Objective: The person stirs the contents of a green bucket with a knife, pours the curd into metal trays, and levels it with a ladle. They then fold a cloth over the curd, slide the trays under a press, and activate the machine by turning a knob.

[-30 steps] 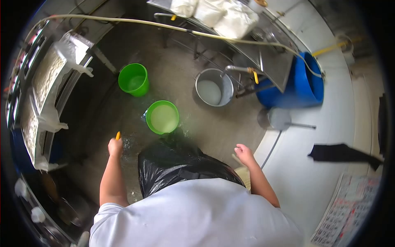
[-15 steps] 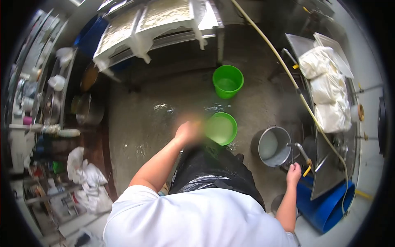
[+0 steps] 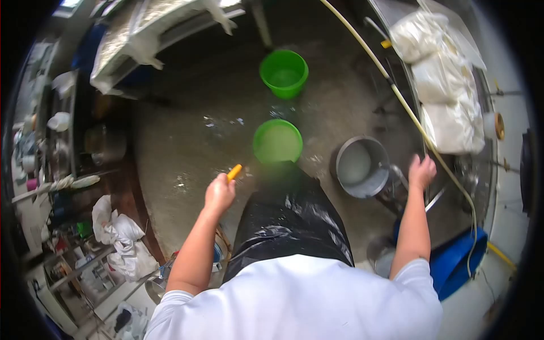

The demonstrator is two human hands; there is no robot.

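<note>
My left hand (image 3: 220,193) is closed round an orange handle (image 3: 234,172), whose tip sticks out above the fist. Ahead of my apron, a green bucket (image 3: 277,141) holds pale, cloudy liquid. A second green bucket (image 3: 284,73) stands farther off. On the right, my right hand (image 3: 421,170) is raised near the metal table edge, beside a metal tap pipe; its fingers look curled, and what they hold, if anything, is too small to make out. The grey metal pot (image 3: 360,166), left of that hand, has whitish liquid inside.
White filled bags (image 3: 445,96) lie on the metal table at right. A pale hose (image 3: 405,105) crosses above the floor. A blue barrel (image 3: 453,263) is at lower right. Trays on a rack (image 3: 150,42) stand at upper left, shelves (image 3: 73,130) at far left.
The view has swung round towards the rack and shelves. My left hand has moved back from beside the near bucket, and my right hand has risen along the table side.
</note>
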